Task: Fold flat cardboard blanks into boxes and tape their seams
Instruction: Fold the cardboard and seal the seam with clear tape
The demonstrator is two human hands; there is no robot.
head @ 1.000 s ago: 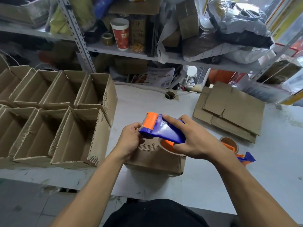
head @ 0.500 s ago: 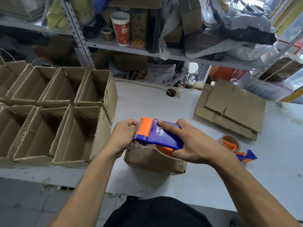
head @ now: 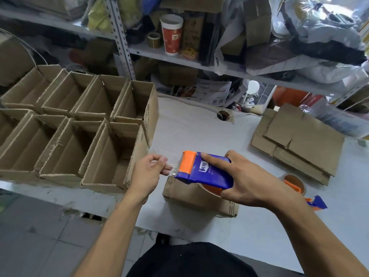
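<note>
A small folded cardboard box [head: 191,194] lies bottom-up on the white table [head: 259,226] in front of me. My right hand [head: 245,180] grips a blue and orange tape dispenser [head: 205,169] just above the box. My left hand [head: 147,172] pinches the clear tape end [head: 173,167] at the dispenser's orange mouth, left of the box's top edge. A stack of flat cardboard blanks [head: 299,140] lies at the right rear of the table.
Several open finished boxes [head: 79,124] stand in two rows on the left. A second tape dispenser [head: 299,188] with a brown roll lies right of my right wrist. Cluttered metal shelves [head: 179,56] rise behind the table. A cable hole [head: 223,115] is in the tabletop.
The dispenser has shifted right and a short strip of clear tape now stretches from its mouth to my left fingers, which moved left off the box.
</note>
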